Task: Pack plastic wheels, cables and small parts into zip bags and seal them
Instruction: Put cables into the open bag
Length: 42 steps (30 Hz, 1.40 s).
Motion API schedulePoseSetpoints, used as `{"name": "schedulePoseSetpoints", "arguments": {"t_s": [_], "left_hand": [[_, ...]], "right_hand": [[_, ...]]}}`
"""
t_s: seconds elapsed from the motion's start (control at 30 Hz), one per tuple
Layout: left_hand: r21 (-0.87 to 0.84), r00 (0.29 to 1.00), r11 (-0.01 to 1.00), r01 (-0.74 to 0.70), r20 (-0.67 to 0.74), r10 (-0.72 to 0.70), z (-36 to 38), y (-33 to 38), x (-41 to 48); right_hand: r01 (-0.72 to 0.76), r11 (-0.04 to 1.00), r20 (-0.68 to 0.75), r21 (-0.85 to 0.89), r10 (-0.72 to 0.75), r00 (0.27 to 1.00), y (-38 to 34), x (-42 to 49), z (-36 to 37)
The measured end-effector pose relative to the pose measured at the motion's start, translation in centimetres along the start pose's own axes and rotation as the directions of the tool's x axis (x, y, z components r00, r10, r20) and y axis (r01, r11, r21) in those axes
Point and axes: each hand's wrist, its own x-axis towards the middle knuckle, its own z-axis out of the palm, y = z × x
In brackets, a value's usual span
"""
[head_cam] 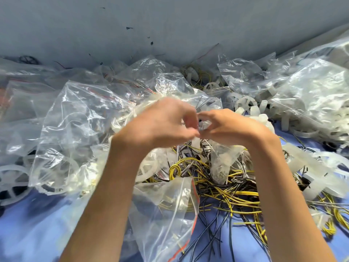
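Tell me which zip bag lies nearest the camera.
The bottom-centre zip bag with the red seal strip down its right edge; the others lie farther back.

Pale grey wall (pixel 170 25) behind, dark specks on it; blue cloth surface (pixel 37 224) below; soft daylight.

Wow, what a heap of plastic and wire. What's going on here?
A person is packing parts by hand. The left hand and right hand meet above the pile, both pinching the top of a small clear bag hanging below them, apparently sealing it; blur hides the detail. Loose yellow and black cables lie underneath, white plastic wheels to the right, and more zip bags all around on the blue surface.
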Motion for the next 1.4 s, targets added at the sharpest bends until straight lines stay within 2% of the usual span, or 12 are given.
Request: {"name": "schedulePoseSetpoints", "arguments": {"t_s": [0.07, 0.1, 0.13, 0.23, 0.37, 0.47, 0.7, 0.8, 0.97, 1.1, 1.23, 1.4], "left_hand": [[0.086, 0.942, 0.996, -0.036, 0.337, 0.005, 2.2, 2.1, 0.2], [0.167, 0.896, 0.985, -0.05, 0.443, -0.03, 3.4, 2.8, 0.4], [0.256, 0.871, 0.965, -0.056, 0.485, -0.078, 4.5, 3.3, 0.6], [0.425, 0.887, 0.905, -0.027, 0.428, -0.174, 6.6, 4.2, 1.0], [0.515, 0.874, 0.856, -0.054, 0.439, -0.209, 7.8, 4.5, 1.6], [0.459, 0.875, 0.888, -0.027, 0.441, -0.202, 8.0, 3.7, 1.8], [0.229, 0.941, 0.973, 0.008, 0.329, -0.085, 5.2, 1.3, 1.1], [0.292, 0.951, 0.956, 0.009, 0.293, -0.099, 5.2, 1.6, 1.2], [0.36, 0.85, 0.93, -0.078, 0.511, -0.127, 7.3, 2.6, 1.8], [0.433, 0.804, 0.892, -0.133, 0.573, -0.159, 7.7, 3.8, 2.1], [0.425, 0.88, 0.887, -0.178, 0.472, -0.049, 8.1, 4.1, 1.7], [0.274, 0.937, 0.961, -0.044, 0.344, -0.055, 5.9, 2.5, 1.0]], "right_hand": [[-0.018, 1.0, 0.038, -0.004, 0.018, 0.999, 0.2, -0.4, -0.3], [-0.032, 0.999, 0.058, -0.007, 0.032, 0.998, 0.3, -0.6, -0.3], [-0.044, 0.999, 0.073, -0.014, 0.045, 0.996, 0.3, -0.8, -0.2], [-0.048, 0.998, 0.087, -0.036, 0.051, 0.995, 0.4, -0.9, -0.2], [-0.037, 0.999, 0.087, -0.007, 0.037, 0.995, 0.4, -1.1, -0.4], [-0.02, 1.0, 0.049, 0.023, 0.019, 0.999, 0.2, -1.3, -0.6], [0.118, 0.985, -0.079, 0.125, -0.109, 0.991, -0.7, -2.2, -1.7], [0.15, 0.979, -0.106, 0.139, -0.136, 0.985, -1.2, -2.4, -1.8], [0.127, 0.981, -0.06, 0.149, -0.119, 0.991, -1.3, -2.8, -1.9], [0.113, 0.982, -0.03, 0.15, -0.109, 0.994, -1.1, -2.7, -1.9], [0.098, 0.989, 0.012, 0.107, -0.1, 0.995, -1.0, -2.4, -1.7], [0.084, 0.995, 0.084, 0.059, -0.089, 0.992, -0.8, -2.1, -1.5]]}}
